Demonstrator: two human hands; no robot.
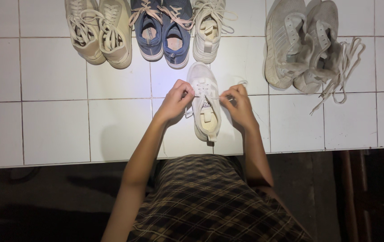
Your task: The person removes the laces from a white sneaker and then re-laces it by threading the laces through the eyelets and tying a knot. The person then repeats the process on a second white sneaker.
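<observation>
Fingers of left hand [176, 101] and right hand [237, 104] pinched on white sneaker's [205, 107] laces, fingertips partly hidden.

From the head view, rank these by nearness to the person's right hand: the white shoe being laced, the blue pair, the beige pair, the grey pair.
Measured from the right hand:
1. White shoe, touching it, just to its left.
2. Grey pair, up and to the right.
3. Blue pair, up and to the left.
4. Beige pair, far upper left.
</observation>
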